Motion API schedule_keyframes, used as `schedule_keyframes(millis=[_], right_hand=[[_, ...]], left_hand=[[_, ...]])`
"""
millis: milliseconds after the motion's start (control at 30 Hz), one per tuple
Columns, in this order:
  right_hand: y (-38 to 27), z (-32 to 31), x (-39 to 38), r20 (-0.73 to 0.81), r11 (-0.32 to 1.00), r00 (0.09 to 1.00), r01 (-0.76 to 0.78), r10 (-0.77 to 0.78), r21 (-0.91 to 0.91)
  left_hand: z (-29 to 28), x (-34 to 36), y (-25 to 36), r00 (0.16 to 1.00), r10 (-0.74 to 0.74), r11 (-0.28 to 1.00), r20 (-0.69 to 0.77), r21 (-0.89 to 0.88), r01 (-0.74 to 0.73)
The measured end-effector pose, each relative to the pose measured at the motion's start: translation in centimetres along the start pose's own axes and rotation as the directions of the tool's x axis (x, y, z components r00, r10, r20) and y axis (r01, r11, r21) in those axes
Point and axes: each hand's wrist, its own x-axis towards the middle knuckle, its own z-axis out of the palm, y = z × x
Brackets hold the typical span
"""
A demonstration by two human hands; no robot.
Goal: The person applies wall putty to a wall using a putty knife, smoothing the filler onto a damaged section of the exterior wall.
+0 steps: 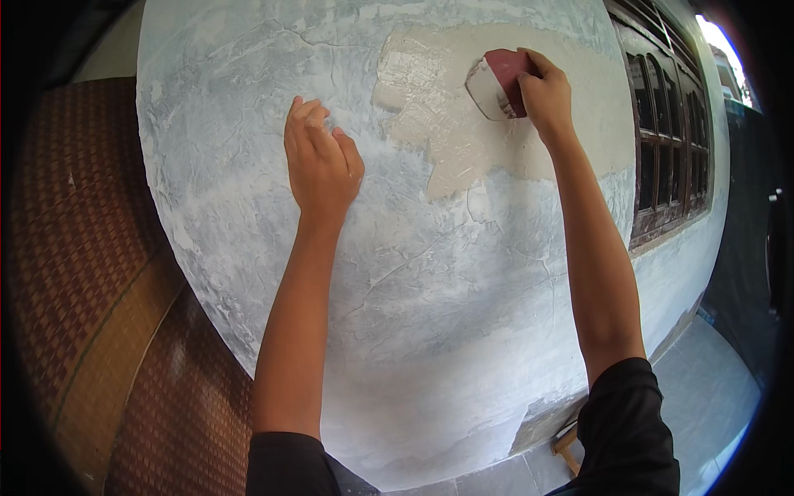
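My right hand (547, 97) grips a dark red putty spreader (504, 73) at the upper right, fingers and thumb closed on its edge. White paste coats the spreader's left part. It is up against a patch of wet cream putty (463, 124) on the wall (397, 289), which is pale blue-grey, streaked and cracked. To the left, my left hand (321, 157) is raised in front of the bare wall, apart from the putty. Its fingers are loosely bent with the thumb held off, and nothing shows in them. Whether its fingertips touch the wall, I cannot tell.
A dark wooden window (672, 124) with glass panes is set in the wall at right. Brown woven panels (74, 215) stand along the left. Below lies a grey tiled floor (695, 388), with part of a wooden piece (568, 446) beside my right sleeve.
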Motion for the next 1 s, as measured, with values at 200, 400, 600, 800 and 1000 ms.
schedule_keyframes(millis=[200, 400, 600, 800, 1000], right_hand=[[-0.7, 0.9, -1.3, 0.122, 0.968, 0.982, 0.166, -0.144, -0.190], [-2.7, 2.0, -3.5, 0.158, 0.983, 0.971, 0.180, -0.182, 0.028], [-0.9, 1.0, -0.5, 0.013, 0.990, 0.991, 0.137, -0.137, -0.024], [-2.8, 2.1, -2.0, 0.207, 0.976, 0.963, 0.194, -0.170, -0.101], [-0.7, 0.5, 0.7, 0.058, 0.999, 0.997, 0.045, -0.047, 0.029]], left_hand=[[0.0, -0.1, 0.0, 1.000, 0.002, 1.000, 0.012, 0.011, -0.002], [-0.2, -0.1, -0.2, 1.000, 0.012, 1.000, 0.005, 0.015, -0.012], [0.1, 0.2, 0.2, 1.000, 0.014, 1.000, -0.009, 0.002, -0.014], [-0.3, -0.3, -0.4, 1.000, -0.009, 1.000, 0.021, 0.007, 0.009], [-0.1, 0.1, 0.2, 1.000, -0.018, 1.000, 0.017, -0.001, 0.018]])
